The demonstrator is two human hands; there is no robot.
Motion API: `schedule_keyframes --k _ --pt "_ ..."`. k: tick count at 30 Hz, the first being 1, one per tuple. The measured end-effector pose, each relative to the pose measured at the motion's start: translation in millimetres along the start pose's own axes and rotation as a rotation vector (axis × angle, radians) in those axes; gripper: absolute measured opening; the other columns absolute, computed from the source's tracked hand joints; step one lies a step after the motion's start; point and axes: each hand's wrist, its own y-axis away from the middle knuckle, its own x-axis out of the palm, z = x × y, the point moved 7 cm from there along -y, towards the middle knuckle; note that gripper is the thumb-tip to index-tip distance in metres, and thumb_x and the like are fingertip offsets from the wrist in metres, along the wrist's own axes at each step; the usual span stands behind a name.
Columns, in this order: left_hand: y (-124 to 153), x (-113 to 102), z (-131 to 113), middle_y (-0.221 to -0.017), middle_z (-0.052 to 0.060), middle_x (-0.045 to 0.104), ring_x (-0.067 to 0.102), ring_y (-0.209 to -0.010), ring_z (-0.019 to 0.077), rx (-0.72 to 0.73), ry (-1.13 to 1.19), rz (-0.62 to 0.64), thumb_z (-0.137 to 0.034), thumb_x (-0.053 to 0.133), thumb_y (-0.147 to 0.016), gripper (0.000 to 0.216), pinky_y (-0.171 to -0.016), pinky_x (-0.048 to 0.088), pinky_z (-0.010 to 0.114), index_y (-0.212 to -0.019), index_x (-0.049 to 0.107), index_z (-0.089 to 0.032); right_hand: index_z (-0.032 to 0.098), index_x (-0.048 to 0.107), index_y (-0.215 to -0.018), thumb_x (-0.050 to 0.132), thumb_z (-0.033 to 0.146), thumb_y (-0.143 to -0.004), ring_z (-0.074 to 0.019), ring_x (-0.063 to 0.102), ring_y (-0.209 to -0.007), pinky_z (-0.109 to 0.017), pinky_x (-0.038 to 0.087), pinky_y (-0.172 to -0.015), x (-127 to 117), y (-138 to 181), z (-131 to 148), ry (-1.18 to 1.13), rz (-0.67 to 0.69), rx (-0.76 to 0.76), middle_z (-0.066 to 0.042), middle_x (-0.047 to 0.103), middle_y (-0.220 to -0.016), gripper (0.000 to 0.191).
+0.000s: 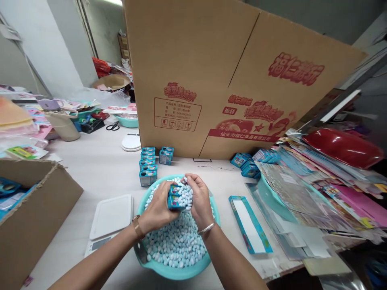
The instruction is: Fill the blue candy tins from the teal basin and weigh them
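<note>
My left hand grips two small blue boxes side by side above a turquoise basin. Pale blue and white oval candies fill much of the basin. Cupped against the right side of the boxes, my right hand holds a heap of the same candies, which lie at the boxes' ends. How far the boxes are filled is hidden by the heap. Just beyond the basin stands a stack of similar blue boxes, with a shorter stack to its right.
A large cardboard carton rises behind the basin. On the left are a white scale and an open cardboard box. To the right lie a flat blue-edged strip, more blue boxes and a red tray on piled sheets.
</note>
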Motion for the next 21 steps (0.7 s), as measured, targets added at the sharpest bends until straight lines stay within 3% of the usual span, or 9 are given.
schedule_keyframes --k 8,11,16,18,21 --pt "4 1 -7 -0.129 0.011 0.053 0.052 -0.123 0.0297 0.017 0.052 0.007 -0.015 0.069 -0.064 0.070 -0.108 0.043 0.046 -0.129 0.041 -0.021 0.021 0.069 -0.087 0.077 0.036 -0.072 -0.0194 0.064 -0.089 -0.033 0.050 -0.085 13 8 18 -0.020 0.047 -0.004 -0.003 0.069 -0.087 0.023" --pt "8 -4 -10 -0.129 0.010 0.052 0.051 -0.123 0.0290 0.013 0.044 0.066 -0.015 0.068 -0.063 0.071 -0.109 0.042 0.045 -0.129 0.041 -0.022 0.023 0.068 -0.088 0.074 0.036 -0.075 -0.0203 0.065 -0.092 -0.037 0.049 -0.093 3 12 23 -0.020 0.065 -0.009 -0.003 0.069 -0.088 0.020" --pt "3 -11 -11 -0.121 0.011 0.056 0.054 -0.113 0.0329 0.010 -0.331 0.398 -0.015 0.066 -0.059 0.067 -0.096 0.044 0.047 -0.123 0.047 -0.022 0.023 0.069 -0.096 0.071 0.043 -0.079 -0.0253 0.063 -0.110 -0.045 0.041 -0.108 -64 28 11 0.256 -0.058 -0.029 -0.006 0.070 -0.106 0.026" --pt "-1 -5 -12 -0.116 0.012 0.059 0.055 -0.107 0.0340 0.039 -0.536 0.564 -0.012 0.064 -0.058 0.061 -0.091 0.045 0.047 -0.117 0.052 -0.019 0.024 0.067 -0.110 0.069 0.047 -0.080 -0.0282 0.055 -0.125 -0.048 0.036 -0.113 -89 38 -6 0.456 -0.046 0.020 -0.009 0.065 -0.125 0.038" --pt "-4 16 -17 -0.112 0.015 0.061 0.056 -0.102 0.0345 0.109 -0.717 0.737 -0.010 0.067 -0.057 0.053 -0.088 0.045 0.050 -0.108 0.055 -0.015 0.027 0.058 -0.132 0.068 0.051 -0.081 -0.0280 0.040 -0.142 -0.049 0.030 -0.118 -102 48 -39 0.595 0.017 0.108 -0.008 0.048 -0.150 0.057"
